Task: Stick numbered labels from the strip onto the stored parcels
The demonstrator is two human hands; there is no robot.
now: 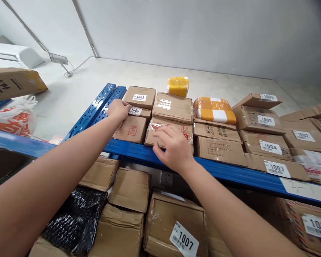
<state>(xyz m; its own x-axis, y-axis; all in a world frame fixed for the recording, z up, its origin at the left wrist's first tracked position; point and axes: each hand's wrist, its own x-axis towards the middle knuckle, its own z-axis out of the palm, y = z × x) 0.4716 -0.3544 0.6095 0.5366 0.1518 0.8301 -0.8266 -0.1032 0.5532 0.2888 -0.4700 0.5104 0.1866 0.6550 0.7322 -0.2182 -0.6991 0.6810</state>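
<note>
My left hand (pixel 119 110) is at the left end of the top shelf, its fingers curled against the left end of a thin cardboard box (pixel 144 112) labelled 1008. This box lies between a box (pixel 139 96) labelled 1009 above and a larger carton (pixel 132 129) with red print below. Some left fingertips are hidden. My right hand (pixel 174 147) is open with fingers apart, in front of a taped carton (pixel 152 132) with red print. It holds nothing, and I cannot tell whether it touches that carton. A plain taped box (pixel 173 107) sits on top of it.
Blue shelf beam (pixel 216 166) runs below the boxes; a perforated blue post (pixel 92 109) stands left. Yellow parcels (pixel 215 110) and labelled boxes (pixel 271 147) extend rightward. The lower shelf holds a box (pixel 173 217) labelled 1007 and a black-wrapped parcel (pixel 75 217).
</note>
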